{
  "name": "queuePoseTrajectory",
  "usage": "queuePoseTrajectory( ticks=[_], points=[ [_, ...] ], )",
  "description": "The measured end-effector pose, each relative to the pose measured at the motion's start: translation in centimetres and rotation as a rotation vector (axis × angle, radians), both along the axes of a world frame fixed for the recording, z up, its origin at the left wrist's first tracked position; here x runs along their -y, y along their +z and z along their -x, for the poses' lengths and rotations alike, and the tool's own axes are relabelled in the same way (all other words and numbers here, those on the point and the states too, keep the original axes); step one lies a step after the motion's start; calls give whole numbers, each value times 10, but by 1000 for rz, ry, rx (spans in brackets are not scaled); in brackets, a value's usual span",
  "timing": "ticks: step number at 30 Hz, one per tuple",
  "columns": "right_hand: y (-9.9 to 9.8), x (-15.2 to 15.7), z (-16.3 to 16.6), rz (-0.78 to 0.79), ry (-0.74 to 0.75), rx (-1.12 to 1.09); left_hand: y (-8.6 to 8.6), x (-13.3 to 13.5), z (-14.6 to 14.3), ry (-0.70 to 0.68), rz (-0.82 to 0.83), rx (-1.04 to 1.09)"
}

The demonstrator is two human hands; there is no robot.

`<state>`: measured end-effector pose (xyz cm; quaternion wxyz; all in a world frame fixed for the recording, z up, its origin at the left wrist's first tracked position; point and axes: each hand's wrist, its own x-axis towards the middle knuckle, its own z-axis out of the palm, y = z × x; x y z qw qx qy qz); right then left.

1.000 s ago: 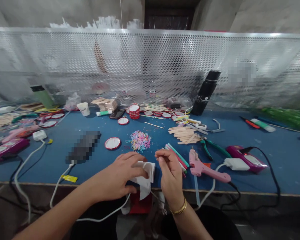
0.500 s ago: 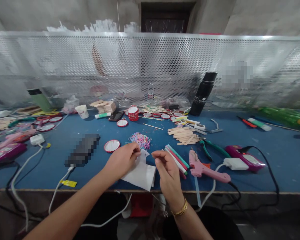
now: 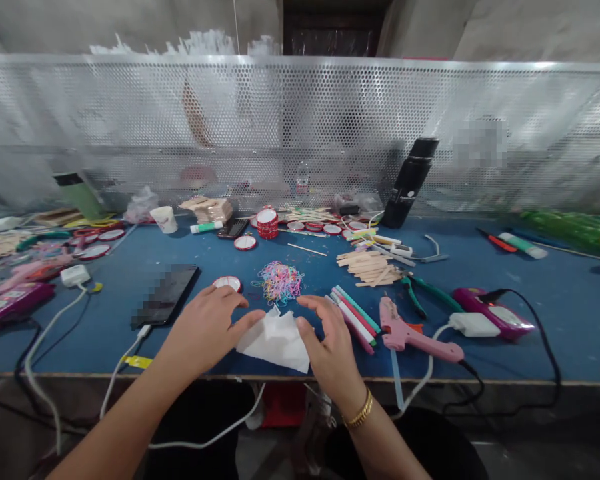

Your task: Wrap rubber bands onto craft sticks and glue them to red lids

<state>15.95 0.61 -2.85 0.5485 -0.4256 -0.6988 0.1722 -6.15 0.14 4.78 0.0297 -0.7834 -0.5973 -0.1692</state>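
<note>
On the blue table a torn white paper sheet (image 3: 274, 343) lies between my hands, its far edge ragged and partly raised. My left hand (image 3: 205, 330) is open at its left, thumb stretched toward the paper and fingers over a small round red-rimmed disc (image 3: 229, 283). At the right edge of the sheet my right hand (image 3: 330, 350) is open, thumb and index finger apart; whether the thumb touches the paper I cannot tell. Just beyond the paper sits a pile of colourful small rubber bands (image 3: 281, 283). Several felt-tip pens (image 3: 356, 313) lie beside my right hand.
A pink glue gun (image 3: 415, 339), green-handled pliers (image 3: 433, 293) and wooden sticks (image 3: 367, 268) lie to the right. A phone (image 3: 173, 293) on a cable is to the left. Behind stand red-rimmed discs (image 3: 267, 223), a paper cup (image 3: 164, 219) and a black bottle (image 3: 410, 183).
My left hand has let go of the paper's raised corner and moved left, its fingers spreading. The paper lies flatter, and my right hand has opened wider beside it.
</note>
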Motion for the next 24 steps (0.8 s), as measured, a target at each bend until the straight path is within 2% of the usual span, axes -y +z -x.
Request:
queuePoseTrajectory(
  ticks=[4, 8, 13, 16, 20, 24],
  points=[
    [1, 8, 0, -7, -185, 317, -11, 8, -2, -10, 140, -35],
    [9, 15, -3, 40, -185, 435, -15, 3, -3, -4, 203, 77],
    [7, 9, -3, 24, -40, 395, -22, -5, -4, -118, 296, 377],
    [1, 2, 1, -22, -23, 307, -26, -3, -5, -92, 256, 466],
    [1, -1, 4, -2, -58, 220, -23, 4, -5, 2, 233, 384],
    [11, -1, 5, 102, -23, 148, -18, 7, 2, -73, 291, 165]
  ],
)
